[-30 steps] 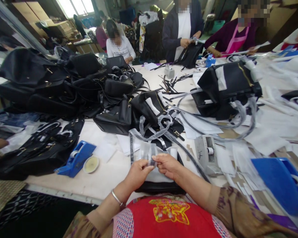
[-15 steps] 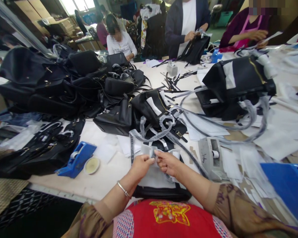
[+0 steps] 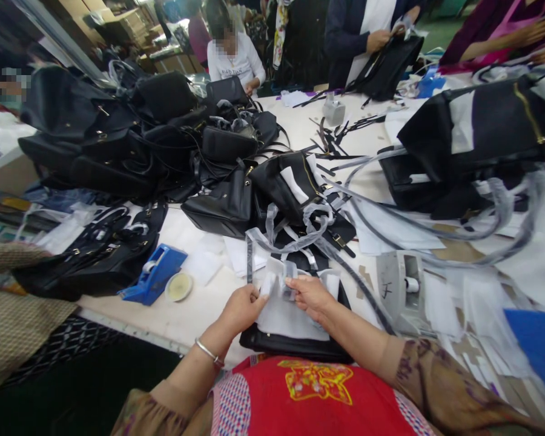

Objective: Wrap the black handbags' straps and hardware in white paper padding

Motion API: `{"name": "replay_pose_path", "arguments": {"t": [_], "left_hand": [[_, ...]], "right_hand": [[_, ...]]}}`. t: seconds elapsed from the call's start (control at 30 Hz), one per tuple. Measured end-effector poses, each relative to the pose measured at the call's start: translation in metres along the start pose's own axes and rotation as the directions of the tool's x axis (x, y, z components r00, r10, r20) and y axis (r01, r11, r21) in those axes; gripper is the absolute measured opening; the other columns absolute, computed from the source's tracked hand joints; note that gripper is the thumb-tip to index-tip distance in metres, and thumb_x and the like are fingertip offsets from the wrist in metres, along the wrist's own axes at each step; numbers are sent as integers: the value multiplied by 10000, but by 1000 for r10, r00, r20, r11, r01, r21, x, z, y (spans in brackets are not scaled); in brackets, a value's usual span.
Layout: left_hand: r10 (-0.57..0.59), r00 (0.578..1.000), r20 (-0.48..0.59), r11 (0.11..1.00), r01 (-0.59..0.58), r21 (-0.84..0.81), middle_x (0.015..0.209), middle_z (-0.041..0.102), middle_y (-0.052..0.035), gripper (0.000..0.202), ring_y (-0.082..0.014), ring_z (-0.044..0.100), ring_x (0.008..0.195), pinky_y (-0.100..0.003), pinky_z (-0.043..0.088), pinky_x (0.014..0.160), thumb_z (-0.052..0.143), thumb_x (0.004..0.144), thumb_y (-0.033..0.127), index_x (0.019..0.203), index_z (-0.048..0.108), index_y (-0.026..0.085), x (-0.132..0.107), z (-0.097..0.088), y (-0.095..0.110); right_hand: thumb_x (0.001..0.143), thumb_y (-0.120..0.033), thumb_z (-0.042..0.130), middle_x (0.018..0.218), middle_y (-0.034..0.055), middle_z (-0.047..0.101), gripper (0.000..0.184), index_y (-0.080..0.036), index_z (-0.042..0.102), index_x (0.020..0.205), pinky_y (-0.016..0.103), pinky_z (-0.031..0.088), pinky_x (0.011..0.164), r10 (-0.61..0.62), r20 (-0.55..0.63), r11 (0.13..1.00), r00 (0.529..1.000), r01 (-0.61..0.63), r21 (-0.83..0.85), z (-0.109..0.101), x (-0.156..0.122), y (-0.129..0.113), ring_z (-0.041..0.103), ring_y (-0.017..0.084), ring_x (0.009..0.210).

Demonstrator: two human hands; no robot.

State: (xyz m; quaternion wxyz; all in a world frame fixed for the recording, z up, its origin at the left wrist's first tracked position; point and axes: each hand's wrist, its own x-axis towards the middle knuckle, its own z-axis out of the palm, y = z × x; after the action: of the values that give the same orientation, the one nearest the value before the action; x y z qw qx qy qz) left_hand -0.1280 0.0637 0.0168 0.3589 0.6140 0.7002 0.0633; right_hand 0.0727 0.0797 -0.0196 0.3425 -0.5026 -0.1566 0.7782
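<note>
A black handbag [image 3: 295,352] lies in front of me, largely covered by a thin white wrapping sheet [image 3: 295,320]. My left hand [image 3: 241,312] pinches the left edge of this sheet between thumb and fingers. Across from it, my right hand [image 3: 312,298] is closed on a short strip of clear tape [image 3: 289,275], which stands up over the sheet. The bag's handles [image 3: 295,239], wrapped in clear film, arch beyond my hands. Whether the tape touches the sheet is hard to make out.
Left of me are a blue tape dispenser [image 3: 157,272], a round tape roll [image 3: 179,286] and a heap of black bags [image 3: 95,139]. A grey tape dispenser [image 3: 397,297] and white sheets [image 3: 445,303] lie right. Co-workers [image 3: 236,60] sit and stand across the table.
My hands have moved apart: the left has gone down and left to the sheet's edge, the right keeps the tape strip. The view has shifted slightly.
</note>
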Motion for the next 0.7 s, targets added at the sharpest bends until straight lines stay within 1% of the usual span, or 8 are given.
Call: {"name": "replay_pose_path", "arguments": {"t": [0.1,0.17,0.3,0.37,0.43,0.53,0.6,0.7], "left_hand": [[65,998,-15,998,-65,20,566,546,25,196,-135,475,526,-251,253,539,672,750,363,701,579,198,-9,2,8],[85,996,0,996,-85,-22,579,548,27,175,-132,483,539,-244,271,543,672,741,330,699,566,197,-15,-3,13],[56,993,102,972,-31,-232,580,547,37,198,-121,486,544,-225,311,540,678,726,312,702,521,194,-26,-15,18],[26,987,158,928,35,-370,592,556,39,214,-119,489,549,-219,328,531,690,707,310,723,512,192,-31,-19,23],[23,986,163,856,65,-513,621,565,38,228,-116,501,571,-215,355,541,702,687,296,746,512,186,-36,-20,33],[74,993,93,773,2,-635,629,536,51,239,-100,483,578,-206,364,552,716,676,277,756,513,182,-38,-15,52],[104,993,46,772,-52,-634,611,504,62,231,-91,454,563,-202,347,539,719,683,269,755,517,182,-34,-7,60],[85,996,23,803,-55,-594,606,520,51,217,-97,457,556,-208,349,527,712,697,283,752,530,178,-25,11,60]], "right_hand": [[609,-400,791,442,-117,314,430,-212,406,639,192,90,380,-23,-10,1000,1000,23,-13,2,-1,2,204,22,365],[597,-401,800,455,-119,314,446,-213,398,638,194,92,376,-39,-12,999,999,39,0,2,-4,4,203,19,364],[589,-393,809,468,-115,332,460,-213,389,640,195,92,377,-53,-10,996,999,54,71,-1,-10,3,212,17,364],[586,-386,810,471,-116,341,454,-211,397,654,191,90,384,-46,2,993,999,45,110,-2,-14,3,218,18,368],[584,-373,804,465,-121,330,443,-212,399,667,187,84,391,-31,25,990,999,27,136,-1,-17,3,213,18,371],[599,-353,761,448,-123,318,390,-213,404,664,190,79,393,-17,45,991,999,11,135,2,-19,6,205,22,367],[605,-337,723,432,-122,307,340,-212,410,648,196,77,390,-30,28,995,999,27,100,5,-21,9,204,24,359],[611,-321,675,407,-127,276,254,-206,453,649,205,73,382,-48,-2,999,999,48,9,8,-23,14,199,30,345]]}}
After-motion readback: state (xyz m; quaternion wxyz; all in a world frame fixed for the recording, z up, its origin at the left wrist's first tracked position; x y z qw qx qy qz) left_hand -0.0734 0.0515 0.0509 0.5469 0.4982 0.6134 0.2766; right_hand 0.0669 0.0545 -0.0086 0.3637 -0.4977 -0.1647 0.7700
